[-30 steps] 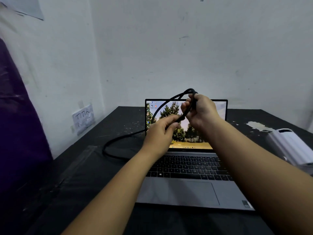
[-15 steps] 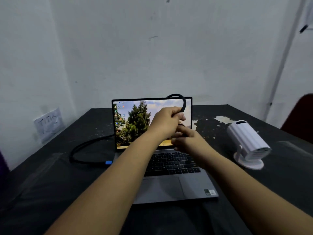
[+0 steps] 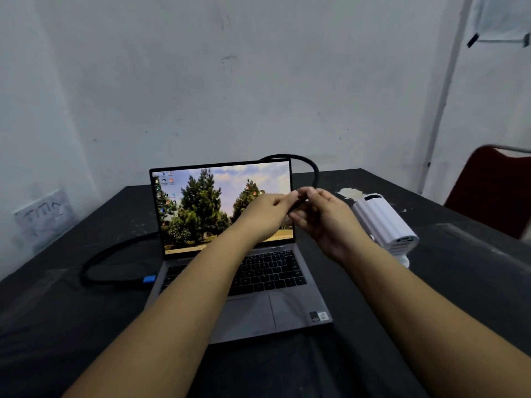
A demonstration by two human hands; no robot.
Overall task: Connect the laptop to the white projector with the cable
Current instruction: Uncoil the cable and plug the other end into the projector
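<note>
An open grey laptop (image 3: 258, 305) sits mid-table with trees on its screen. A thick black cable (image 3: 314, 170) with a blue plug (image 3: 149, 279) at the laptop's left side loops on the table, runs behind the screen and arches over its top right corner. My left hand (image 3: 267, 214) and my right hand (image 3: 321, 216) meet in front of the screen's right edge, both closed on the cable's free end, which they hide. The white projector (image 3: 385, 225) stands on its round base just right of my right hand.
The black table (image 3: 459, 282) has a white paint patch (image 3: 350, 193) at the back. A red chair (image 3: 494, 191) stands at the right edge. White walls close the back and left; a paper label (image 3: 43, 216) is stuck on the left wall.
The view has swung right, bringing the projector and chair fully in. Both hands have carried the cable end right, from mid-screen to the screen's right edge, close to the projector.
</note>
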